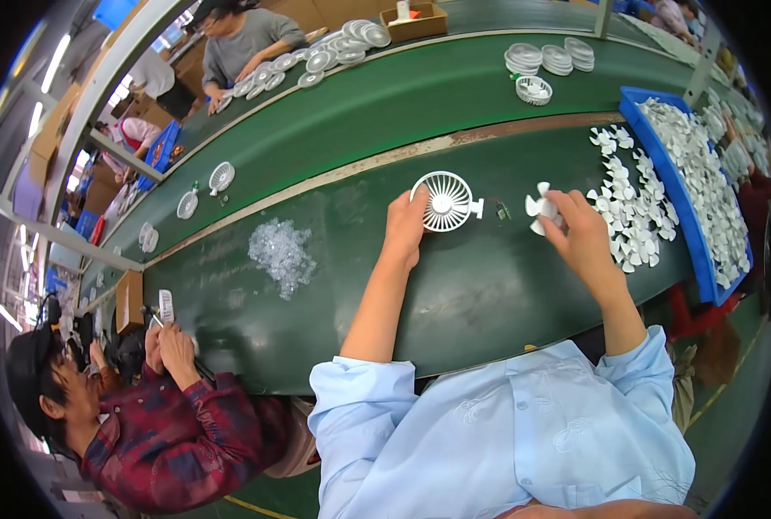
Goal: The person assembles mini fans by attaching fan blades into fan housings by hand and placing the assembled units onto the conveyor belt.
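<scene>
My left hand (404,227) grips the rim of a round white fan housing (448,201) with radial slats, held above the green work table (454,294). A thin wire runs from the housing's short stem to a small green circuit board (503,210). To the right of it, my right hand (578,232) pinches a small white fan blade (538,208). Housing and blade are apart, with the circuit board between them. Many loose white fan blades (634,208) lie just right of my right hand.
A blue tray (681,199) heaped with fan blades stands at the right. Small clear plastic pieces (281,253) are piled left of centre. Beyond a ledge, a green conveyor belt (385,112) carries fan parts (534,89). A co-worker in a plaid shirt (186,432) works at the left.
</scene>
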The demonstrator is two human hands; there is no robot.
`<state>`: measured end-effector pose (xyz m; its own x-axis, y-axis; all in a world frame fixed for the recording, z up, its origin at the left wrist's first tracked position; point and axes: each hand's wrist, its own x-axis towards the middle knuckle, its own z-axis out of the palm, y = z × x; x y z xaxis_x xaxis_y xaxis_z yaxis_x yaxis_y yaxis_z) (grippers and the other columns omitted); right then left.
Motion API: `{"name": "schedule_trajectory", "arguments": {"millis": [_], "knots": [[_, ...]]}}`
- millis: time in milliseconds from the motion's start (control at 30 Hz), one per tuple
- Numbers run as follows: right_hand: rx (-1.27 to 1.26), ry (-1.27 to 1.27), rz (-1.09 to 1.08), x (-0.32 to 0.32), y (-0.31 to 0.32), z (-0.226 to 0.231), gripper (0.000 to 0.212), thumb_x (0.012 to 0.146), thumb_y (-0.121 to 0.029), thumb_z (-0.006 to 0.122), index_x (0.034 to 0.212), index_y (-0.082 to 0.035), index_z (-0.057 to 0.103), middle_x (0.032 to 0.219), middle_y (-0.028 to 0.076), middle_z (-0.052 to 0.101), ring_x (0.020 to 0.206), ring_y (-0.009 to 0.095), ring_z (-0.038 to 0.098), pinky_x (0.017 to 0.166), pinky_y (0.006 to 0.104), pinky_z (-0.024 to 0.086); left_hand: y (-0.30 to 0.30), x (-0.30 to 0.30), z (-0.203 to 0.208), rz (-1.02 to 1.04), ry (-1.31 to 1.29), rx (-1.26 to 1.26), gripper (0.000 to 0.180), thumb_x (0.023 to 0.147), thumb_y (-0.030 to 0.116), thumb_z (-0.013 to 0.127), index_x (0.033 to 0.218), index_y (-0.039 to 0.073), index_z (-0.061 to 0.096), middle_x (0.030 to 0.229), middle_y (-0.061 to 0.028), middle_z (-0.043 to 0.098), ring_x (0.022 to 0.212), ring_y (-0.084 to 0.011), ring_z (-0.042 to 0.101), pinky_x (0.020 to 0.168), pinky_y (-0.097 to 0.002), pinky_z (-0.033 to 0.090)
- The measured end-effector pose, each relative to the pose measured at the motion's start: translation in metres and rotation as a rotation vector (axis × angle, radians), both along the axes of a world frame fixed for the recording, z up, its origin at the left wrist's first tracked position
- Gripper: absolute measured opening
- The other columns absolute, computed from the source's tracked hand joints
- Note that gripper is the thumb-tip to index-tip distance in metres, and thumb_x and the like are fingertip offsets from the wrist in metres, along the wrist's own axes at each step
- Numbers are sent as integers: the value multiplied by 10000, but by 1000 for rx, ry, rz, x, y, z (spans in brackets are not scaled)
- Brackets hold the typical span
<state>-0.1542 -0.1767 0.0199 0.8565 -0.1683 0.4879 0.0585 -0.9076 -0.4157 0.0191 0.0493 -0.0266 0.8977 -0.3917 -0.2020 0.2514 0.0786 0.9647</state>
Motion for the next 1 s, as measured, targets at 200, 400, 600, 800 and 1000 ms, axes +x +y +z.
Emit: {"name": "schedule_trajectory", "arguments": {"millis": [200, 400, 600, 800, 1000], "knots": [[-112, -141, 188, 21, 40, 19, 381, 747, -95, 755, 1107, -71, 631, 882, 80, 574, 729, 253, 620, 597, 357, 512, -19, -27, 20, -193, 174, -175, 471, 1034, 439, 427, 1145, 9, 583, 991, -86, 677, 832, -152, 689, 681, -314, 608], [-132, -37, 242, 43, 50, 2, 335, 745, -142, 751, 1056, -97, 635, 901, 70, 569, 844, 263, 614, 639, 388, 524, -23, -40, 18, -313, 106, -241, 400, 1009, 370, 534, 1161, 4, 584, 1025, -69, 662, 882, -125, 648, 739, -277, 549], [-74, -32, 210, 54, 53, -11, 372, 752, -136, 746, 1097, -97, 612, 932, 73, 567, 848, 277, 614, 652, 402, 522, -26, -40, 13, -212, -38, -202, 297, 945, 154, 641, 1177, -21, 578, 1036, -64, 663, 892, -103, 627, 752, -255, 527], [-28, -172, 214, 54, 48, 0, 470, 750, -114, 752, 1189, -91, 587, 1058, 87, 575, 896, 284, 615, 689, 390, 522, -19, -36, 14, -174, -230, -33, 263, 917, 98, 649, 1142, -27, 601, 983, -54, 668, 865, -86, 609, 763, -249, 507], [448, 293, 390, 71, 13, -11, 464, 719, -297, 811, 1021, 13, 644, 855, 159, 681, 786, 274, 659, 717, 364, 512, -24, -39, 9, -254, -358, 6, 287, 882, 111, 664, 1121, -35, 602, 986, -82, 683, 852, -121, 621, 761, -282, 509]]}}
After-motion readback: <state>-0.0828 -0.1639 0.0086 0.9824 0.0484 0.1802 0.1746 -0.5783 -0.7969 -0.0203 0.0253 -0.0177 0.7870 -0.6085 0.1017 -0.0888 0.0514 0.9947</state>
